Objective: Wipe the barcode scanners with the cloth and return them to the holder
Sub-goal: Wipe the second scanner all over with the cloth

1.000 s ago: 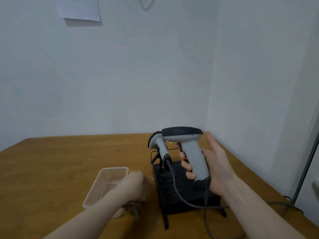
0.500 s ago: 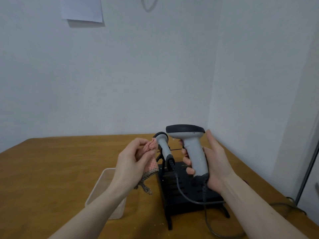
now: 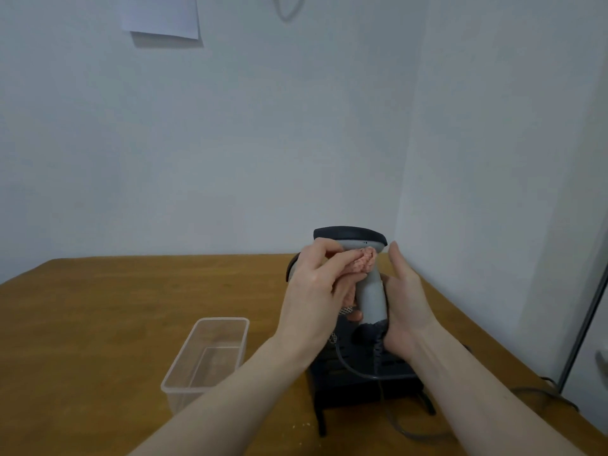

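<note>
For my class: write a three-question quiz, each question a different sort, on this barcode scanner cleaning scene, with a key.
1. True or false: the right hand holds the scanner upright by its handle.
2. The left hand presses what against the scanner? A sponge, B cloth, C brush.
3. Fill in: the clear plastic container sits on the ____.

Key: 1 true; 2 B; 3 table.

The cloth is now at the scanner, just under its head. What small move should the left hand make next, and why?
Probably a short stroke down the grey handle. The left hand presses the pink cloth against the scanner just below its dark head, while the right hand grips the handle near its base, so the handle below the cloth looks unwiped.
</note>
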